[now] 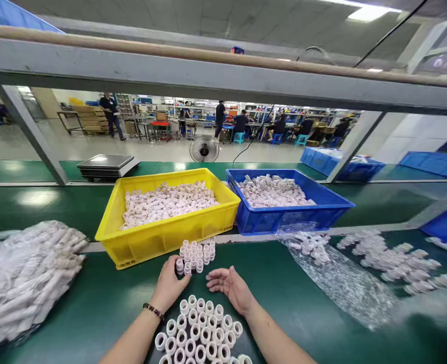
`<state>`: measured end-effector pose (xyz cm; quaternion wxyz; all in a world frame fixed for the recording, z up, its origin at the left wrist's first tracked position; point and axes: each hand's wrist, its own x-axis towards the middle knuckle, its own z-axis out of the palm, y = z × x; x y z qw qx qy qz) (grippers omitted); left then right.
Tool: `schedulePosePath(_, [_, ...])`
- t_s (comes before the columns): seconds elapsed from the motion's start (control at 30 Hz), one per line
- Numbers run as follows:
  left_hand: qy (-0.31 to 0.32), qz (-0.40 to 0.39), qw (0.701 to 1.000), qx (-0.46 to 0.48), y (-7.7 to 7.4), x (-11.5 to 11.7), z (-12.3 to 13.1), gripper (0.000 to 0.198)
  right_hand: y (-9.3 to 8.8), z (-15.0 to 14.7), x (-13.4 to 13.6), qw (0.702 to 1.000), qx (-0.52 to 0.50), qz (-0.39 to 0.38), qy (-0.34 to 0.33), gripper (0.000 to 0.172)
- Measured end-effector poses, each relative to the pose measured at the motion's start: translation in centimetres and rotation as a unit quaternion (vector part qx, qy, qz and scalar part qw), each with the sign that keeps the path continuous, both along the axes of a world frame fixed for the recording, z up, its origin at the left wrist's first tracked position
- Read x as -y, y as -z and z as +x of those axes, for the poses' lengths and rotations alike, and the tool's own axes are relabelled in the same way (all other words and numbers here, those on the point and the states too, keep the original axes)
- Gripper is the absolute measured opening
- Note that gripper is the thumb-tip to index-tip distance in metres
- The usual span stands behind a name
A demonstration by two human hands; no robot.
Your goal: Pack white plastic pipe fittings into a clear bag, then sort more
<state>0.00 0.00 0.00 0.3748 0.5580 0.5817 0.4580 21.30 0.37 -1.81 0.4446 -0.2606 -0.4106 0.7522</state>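
Near frame center: cluster of small white pieces (193,256)

We note our left hand (171,284) at the cluster's lower-left corner, fingers curled about it; we cannot tell whether it grips a piece. Our right hand (234,289), fingers extended, is just to the cluster's lower right, not touching. At lower center, white tubes (205,345) stand on the green surface (284,285).

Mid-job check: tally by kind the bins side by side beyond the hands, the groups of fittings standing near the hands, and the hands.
Yellow bin and blue bin: 2
Far group and near group of standing fittings: 2
Left hand and right hand: 2
Total: 6
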Motion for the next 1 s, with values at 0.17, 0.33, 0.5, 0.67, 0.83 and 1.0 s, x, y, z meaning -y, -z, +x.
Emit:
schedulePosePath(0.17, [0.066, -0.011, 0.995, 0.074, 0.1, 0.0, -1.0, 0.032, -0.5, 0.4, -0.1, 0.996, 0.034, 0.018, 0.079, 0.059])
schedulePosePath(0.33, [0.100, -0.057, 0.978, 0.176, 0.6, -0.2, -1.4, 0.060, -0.7, 0.2, 0.0, 0.994, 0.072, 0.038, 0.075, 0.059])
schedulePosePath(0.5, [0.132, -0.102, 0.960, 0.224, 0.5, 0.1, -1.0, 0.068, -0.6, 0.1, 0.0, 0.992, 0.089, 0.054, 0.071, 0.058])
schedulePosePath(0.67, [0.123, -0.089, 0.959, 0.240, 0.4, 0.3, -0.6, 0.066, -0.6, 0.1, 0.0, 0.991, 0.097, 0.062, 0.074, 0.056])
schedulePosePath(0.83, [0.086, -0.047, 0.968, 0.229, 0.8, 0.0, -0.3, 0.064, -0.3, 0.0, -0.2, 0.990, 0.104, 0.077, 0.050, 0.056])
schedulePosePath(1.0, [0.118, -0.039, 0.966, 0.227, 1.3, 0.0, -0.2, 0.063, -0.5, -0.3, -0.2, 0.980, 0.143, 0.135, 0.009, 0.056])
